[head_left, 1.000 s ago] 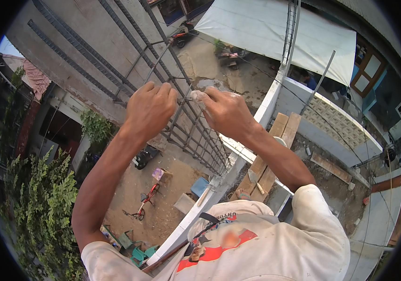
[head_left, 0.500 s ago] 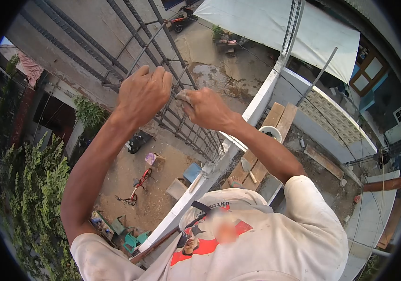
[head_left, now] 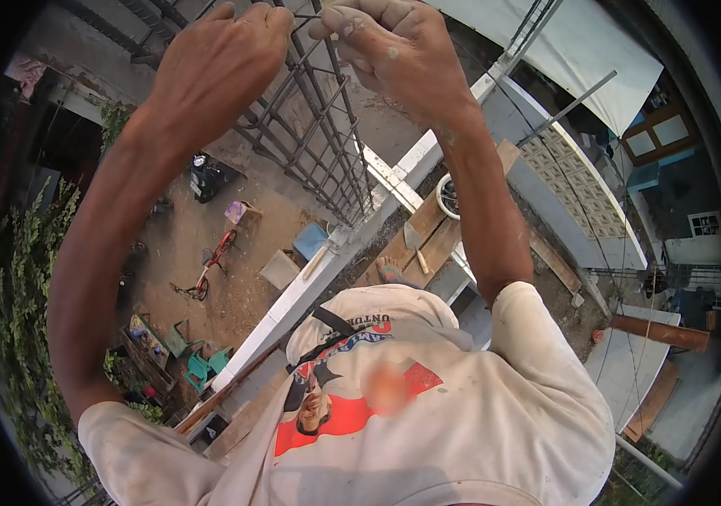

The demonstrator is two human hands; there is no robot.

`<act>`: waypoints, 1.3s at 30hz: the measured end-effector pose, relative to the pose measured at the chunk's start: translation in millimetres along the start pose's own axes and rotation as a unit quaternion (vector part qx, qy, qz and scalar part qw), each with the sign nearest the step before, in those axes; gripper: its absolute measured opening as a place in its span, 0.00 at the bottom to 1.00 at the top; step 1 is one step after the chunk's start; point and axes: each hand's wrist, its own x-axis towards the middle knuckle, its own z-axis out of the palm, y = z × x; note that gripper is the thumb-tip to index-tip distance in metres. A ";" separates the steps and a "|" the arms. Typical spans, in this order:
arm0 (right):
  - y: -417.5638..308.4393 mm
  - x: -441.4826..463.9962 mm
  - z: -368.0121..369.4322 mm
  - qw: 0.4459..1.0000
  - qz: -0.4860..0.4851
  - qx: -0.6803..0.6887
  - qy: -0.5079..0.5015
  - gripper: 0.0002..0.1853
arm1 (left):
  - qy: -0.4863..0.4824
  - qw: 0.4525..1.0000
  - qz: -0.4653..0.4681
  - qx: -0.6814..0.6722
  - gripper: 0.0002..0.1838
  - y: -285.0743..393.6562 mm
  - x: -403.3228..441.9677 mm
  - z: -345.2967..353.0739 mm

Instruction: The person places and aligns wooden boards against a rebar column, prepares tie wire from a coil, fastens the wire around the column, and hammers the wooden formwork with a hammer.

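Left hand [head_left: 221,67] at upper left, right hand [head_left: 407,55] at top centre, fingers [head_left: 353,27] curled by rebar [head_left: 326,110], grip unclear

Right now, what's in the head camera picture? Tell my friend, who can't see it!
A person's left hand and right hand, fingers curled, are at a steel bar cage, high above a yard. Below are a trowel on wooden planks and a red bicycle.
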 end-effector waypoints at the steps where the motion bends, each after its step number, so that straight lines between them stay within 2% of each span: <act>1: 12.4 10.0 -2.4 0.990 -0.087 -0.090 0.072 0.12 | -0.001 1.000 -0.002 0.000 0.07 1.9 -0.6 -0.1; 3: 29.1 18.6 -2.5 0.958 -0.179 -0.178 0.138 0.14 | -0.006 1.000 -0.013 0.017 0.07 3.8 -1.3 2.3; 5: 41.7 19.6 -1.0 0.898 -0.245 -0.319 0.180 0.11 | -0.011 0.999 -0.028 0.015 0.07 4.1 -6.2 11.3; 6: 40.3 19.2 0.9 0.897 -0.250 -0.317 0.183 0.11 | -0.015 0.999 -0.037 0.013 0.07 2.4 -7.0 14.6; 10: 28.3 12.7 8.1 0.892 -0.223 -0.343 0.191 0.10 | 0.023 0.999 -0.024 0.029 0.08 1.6 -3.0 8.9; 12: 29.8 11.0 11.4 0.892 -0.206 -0.351 0.196 0.10 | -0.012 0.996 -0.076 -0.039 0.13 6.2 2.1 0.4; 14: 40.9 7.2 18.1 0.883 -0.088 -0.449 0.103 0.10 | -0.002 0.997 -0.054 -0.058 0.16 2.4 1.2 4.7; 15: 42.6 -0.4 25.6 0.883 -0.093 -0.448 0.107 0.10 | 0.005 0.996 -0.029 -0.080 0.18 0.1 0.9 6.2; 17: 40.8 -14.7 38.1 0.924 -0.226 -0.309 -0.021 0.15 | -0.017 0.997 -0.007 -0.081 0.18 -4.0 -0.8 0.6; 18: 24.9 -12.2 31.6 0.921 -0.232 -0.311 -0.018 0.15 | -0.041 0.995 0.011 -0.089 0.17 -6.0 -0.7 -2.6; 19: -1.7 -11.3 21.3 0.986 -0.091 -0.117 -0.079 0.15 | -0.039 0.996 0.011 -0.085 0.17 -7.9 -0.4 -5.6; 20: -16.8 -10.8 14.5 0.985 0.056 0.084 -0.138 0.14 | -0.024 0.992 -0.002 -0.123 0.16 -9.6 -1.1 -8.8; 21: -17.1 -9.7 12.2 0.985 0.053 0.083 -0.139 0.14 | -0.009 0.987 -0.016 -0.160 0.15 -10.6 -2.5 -12.3; 23: -13.7 -5.8 9.6 0.978 0.030 0.165 -0.122 0.14 | 0.031 0.990 -0.011 -0.141 0.14 -3.3 -4.1 -20.9; 25: -9.4 -8.5 9.8 0.982 0.029 0.141 -0.126 0.13 | 0.071 0.990 -0.007 -0.118 0.13 2.2 -11.1 -28.6; 27: -4.1 -12.6 14.2 0.984 0.031 0.120 -0.127 0.12 | 0.226 0.970 -0.058 -0.063 0.19 6.6 -23.5 -33.4; 28: -2.4 -13.7 17.1 0.988 -0.013 0.087 -0.124 0.12 | 0.227 0.971 -0.056 -0.059 0.19 9.3 -29.9 -30.0; 29: -1.6 -13.1 19.1 0.990 -0.056 0.053 -0.119 0.12 | 0.340 0.921 -0.170 -0.082 0.23 13.3 -37.5 -20.4; 30: -1.5 -11.9 20.0 0.988 -0.039 0.054 -0.137 0.10 | 0.443 0.845 -0.283 -0.104 0.27 19.8 -45.5 -9.1; 31: -6.1 -11.6 21.7 0.988 -0.039 0.051 -0.141 0.10 | 0.444 0.843 -0.285 -0.102 0.27 27.9 -53.4 2.4; 32: -13.1 -10.9 23.6 0.989 -0.047 0.039 -0.136 0.09 | 0.432 0.773 -0.413 -0.214 0.30 37.0 -60.5 15.7; 33: -18.6 -9.5 25.3 0.989 -0.054 0.028 -0.134 0.09 | 0.405 0.674 -0.528 -0.320 0.33 46.7 -67.0 26.9; 37: -26.7 -7.4 19.7 0.985 -0.103 -0.076 -0.119 0.09 | 0.402 0.647 -0.523 -0.383 0.31 89.5 -75.4 54.1; 39: -23.6 -11.8 17.1 0.986 -0.069 -0.093 -0.122 0.10 | 0.427 0.571 -0.571 -0.407 0.30 107.5 -80.9 67.3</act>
